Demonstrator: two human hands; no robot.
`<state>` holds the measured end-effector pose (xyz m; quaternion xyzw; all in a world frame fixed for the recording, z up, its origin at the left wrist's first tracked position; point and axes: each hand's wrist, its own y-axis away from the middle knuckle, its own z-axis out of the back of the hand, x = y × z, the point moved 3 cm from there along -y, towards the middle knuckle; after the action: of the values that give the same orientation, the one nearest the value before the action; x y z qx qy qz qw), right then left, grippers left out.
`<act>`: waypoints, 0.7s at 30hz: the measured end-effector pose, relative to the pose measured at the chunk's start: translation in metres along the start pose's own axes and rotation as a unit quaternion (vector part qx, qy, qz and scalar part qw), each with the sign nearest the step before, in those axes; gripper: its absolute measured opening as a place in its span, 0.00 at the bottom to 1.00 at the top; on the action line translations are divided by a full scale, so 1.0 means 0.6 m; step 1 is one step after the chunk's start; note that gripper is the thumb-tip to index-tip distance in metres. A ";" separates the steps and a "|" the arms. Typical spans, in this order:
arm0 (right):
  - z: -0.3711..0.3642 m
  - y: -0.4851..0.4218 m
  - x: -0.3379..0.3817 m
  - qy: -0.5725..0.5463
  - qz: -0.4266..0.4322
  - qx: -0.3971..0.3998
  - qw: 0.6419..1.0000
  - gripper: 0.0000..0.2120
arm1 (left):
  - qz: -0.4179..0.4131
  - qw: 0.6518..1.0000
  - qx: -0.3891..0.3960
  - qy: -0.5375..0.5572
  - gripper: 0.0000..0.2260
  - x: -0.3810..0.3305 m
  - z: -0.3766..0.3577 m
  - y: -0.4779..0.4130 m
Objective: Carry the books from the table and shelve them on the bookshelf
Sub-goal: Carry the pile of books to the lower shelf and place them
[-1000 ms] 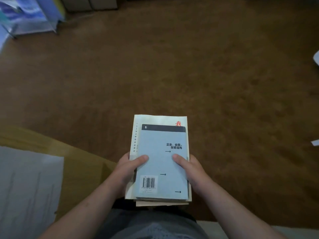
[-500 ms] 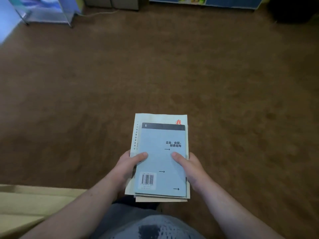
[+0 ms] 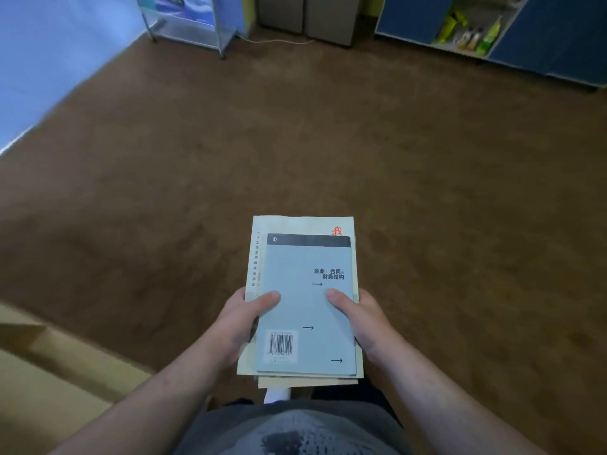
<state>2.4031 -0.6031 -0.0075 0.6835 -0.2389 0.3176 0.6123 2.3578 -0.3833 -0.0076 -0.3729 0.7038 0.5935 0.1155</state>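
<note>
I carry a small stack of books [image 3: 305, 310] flat in front of my waist. A pale blue paperback with a dark top band and a barcode lies on top; a larger cream book [image 3: 295, 224] with a red character shows beneath it. My left hand [image 3: 243, 318] grips the stack's left edge, thumb on the blue cover. My right hand [image 3: 361, 318] grips the right edge the same way. My fingers under the stack are hidden. A blue shelf unit [image 3: 538, 31] with an open compartment holding green items stands at the far right.
Brown carpet [image 3: 295, 142] stretches ahead. A wooden table corner [image 3: 49, 372] sits at the lower left. A metal-framed rack [image 3: 187, 24] stands far left by the blue-lit wall, grey cabinets [image 3: 305, 14] beside it, and a cable [image 3: 276, 41] lies on the floor.
The view has swung away from the table and lifted, so the rack, cabinets and blue shelf unit now show at the far side. Both hands keep the same hold on the stack.
</note>
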 end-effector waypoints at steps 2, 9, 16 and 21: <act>-0.003 -0.039 0.039 0.027 0.000 0.033 0.999 0.14 | -0.010 0.999 -0.007 0.030 0.18 -0.022 -0.003 -0.018; -0.048 -0.168 0.182 0.112 0.015 0.158 0.981 0.13 | -0.074 0.982 -0.100 0.145 0.16 -0.093 -0.017 -0.071; -0.168 -0.243 0.242 0.193 -0.004 0.245 0.950 0.22 | -0.112 0.944 -0.199 0.237 0.15 -0.121 0.048 -0.068; -0.307 -0.279 0.245 0.256 -0.023 0.322 0.911 0.13 | -0.118 0.908 -0.269 0.297 0.15 -0.121 0.141 -0.055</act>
<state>2.5975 -0.3891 -0.0066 0.7441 0.0577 0.5273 0.4062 2.4065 -0.2777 -0.0114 -0.6295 0.4697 0.6042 -0.1343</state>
